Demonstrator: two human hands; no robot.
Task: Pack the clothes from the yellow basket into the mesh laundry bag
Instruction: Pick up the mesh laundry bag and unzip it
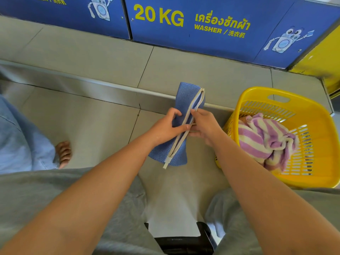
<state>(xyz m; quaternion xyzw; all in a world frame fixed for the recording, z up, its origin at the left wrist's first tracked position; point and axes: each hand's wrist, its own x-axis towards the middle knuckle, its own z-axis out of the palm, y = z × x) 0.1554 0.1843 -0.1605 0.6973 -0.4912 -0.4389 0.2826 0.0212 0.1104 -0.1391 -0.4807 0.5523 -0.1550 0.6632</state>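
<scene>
Two bare hands hold the mesh laundry bag (pixel 184 100) up off the floor (pixel 82 115), out ahead of the knees and just left of the yellow basket (pixel 323 126). The bag is blue, flat and folded narrow, its long axis running away from the camera, with a white zipper (pixel 196 104) along the top face. The zipper tapes stand a little apart on the far stretch; cannot tell whether the slider is run. Left hand (pixel 164 127) grips the bag's left edge, fingers (pixel 174 112) curled over the mesh and the thumb laid across toward the zipper. Right hand (pixel 207 128) meets it from the other side, fingers (pixel 196 112) pinching at the zipper tape near the bag's middle. The two hands almost touch. The basket sits on the floor at right, slotted walls, a handle cut-out in the far rim. Inside it lies one crumpled purple-and-cream striped cloth (pixel 265 140), heaped against the near-left wall. Grey trousers (pixel 36 196) fill the lower frame. A metal strip (pixel 110 91) crosses the tiles beyond the bag. Blue washer panels (pixel 202 24) marked 20 KG stand behind. At far left, another person's denim leg (pixel 18 140) and bare foot (pixel 64 151).
</scene>
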